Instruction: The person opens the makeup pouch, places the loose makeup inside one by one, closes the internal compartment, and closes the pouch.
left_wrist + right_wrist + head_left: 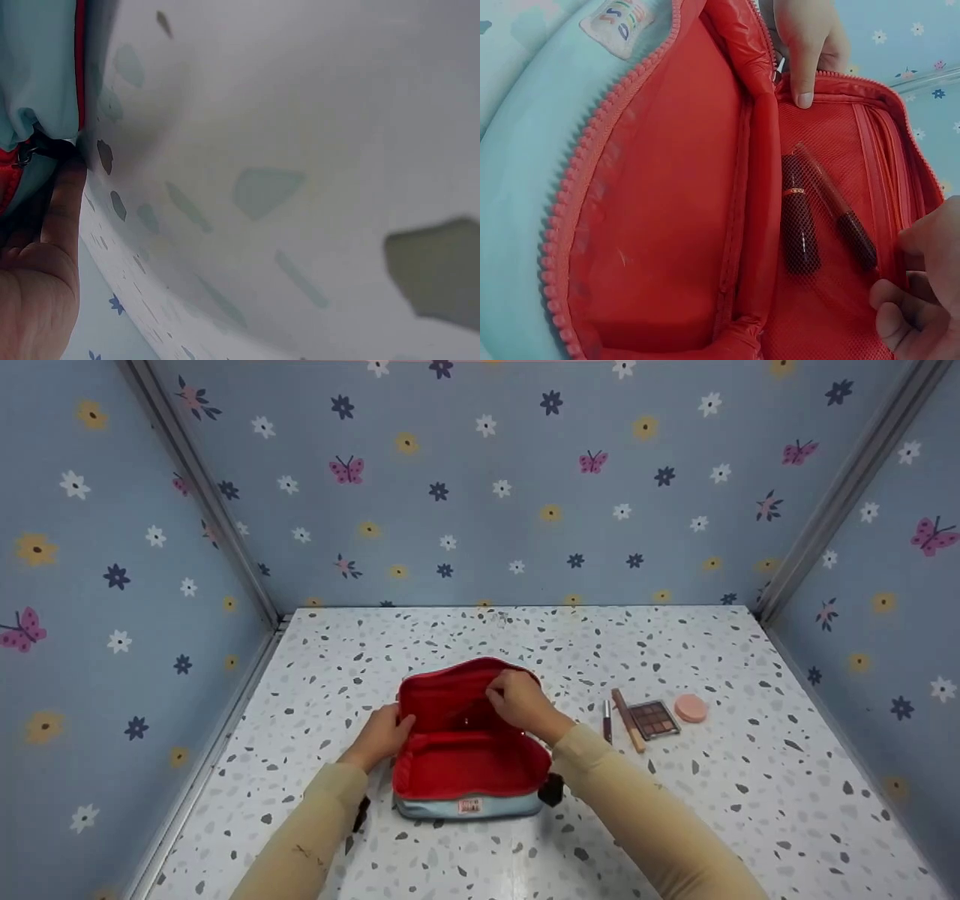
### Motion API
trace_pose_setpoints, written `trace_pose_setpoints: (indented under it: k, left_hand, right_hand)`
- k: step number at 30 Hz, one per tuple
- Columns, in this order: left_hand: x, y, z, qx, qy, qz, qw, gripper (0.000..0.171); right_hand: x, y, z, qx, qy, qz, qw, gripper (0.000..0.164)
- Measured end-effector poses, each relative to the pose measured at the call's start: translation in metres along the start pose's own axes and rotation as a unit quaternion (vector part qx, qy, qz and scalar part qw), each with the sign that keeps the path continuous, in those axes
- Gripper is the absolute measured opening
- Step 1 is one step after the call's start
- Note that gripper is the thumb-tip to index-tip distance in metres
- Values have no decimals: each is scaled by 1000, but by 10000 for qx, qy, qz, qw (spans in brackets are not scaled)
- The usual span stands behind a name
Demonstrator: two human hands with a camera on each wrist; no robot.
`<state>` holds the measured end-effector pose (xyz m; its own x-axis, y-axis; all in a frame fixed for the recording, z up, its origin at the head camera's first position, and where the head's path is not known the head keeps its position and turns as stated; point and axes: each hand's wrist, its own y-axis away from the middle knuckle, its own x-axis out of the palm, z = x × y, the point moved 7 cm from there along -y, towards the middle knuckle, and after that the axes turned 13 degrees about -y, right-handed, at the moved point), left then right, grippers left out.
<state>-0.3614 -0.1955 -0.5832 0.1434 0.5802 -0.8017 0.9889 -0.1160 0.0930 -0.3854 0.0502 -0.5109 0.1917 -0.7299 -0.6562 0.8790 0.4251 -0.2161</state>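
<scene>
A light blue makeup bag (472,808) with a red lining lies unzipped on the speckled table, its lid raised at the back. My left hand (381,735) grips the bag's left edge by the hinge, thumb inside and fingers outside. Inside the lid is a red mesh pocket (825,315). Through the mesh show a dark lipstick tube (800,232) and a slim lip gloss tube (855,236). With curled fingers, my right hand (926,292) pinches the pocket's edge; the fingertips are partly hidden. The bag's main compartment (660,247) shows bare red lining.
Right of the bag lie a small lip gloss tube (607,721), a long brown stick (628,720), an eyeshadow palette (654,720) and a round pink compact (691,708). Flower-patterned walls (480,495) enclose the table's back and sides.
</scene>
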Motion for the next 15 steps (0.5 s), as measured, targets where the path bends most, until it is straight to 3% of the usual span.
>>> trace_pose_setpoints:
  k: [6,15]
  left_hand:
    - [1,-1,0,57,-5,-32,10000,26]
    - [-1,1,-2,196,-43,-79,9998,24]
  right_hand:
    - [-9,7,0,-37,-257,-21,9997,17]
    - [-35,20,-10,38,-779,-354,9963,29]
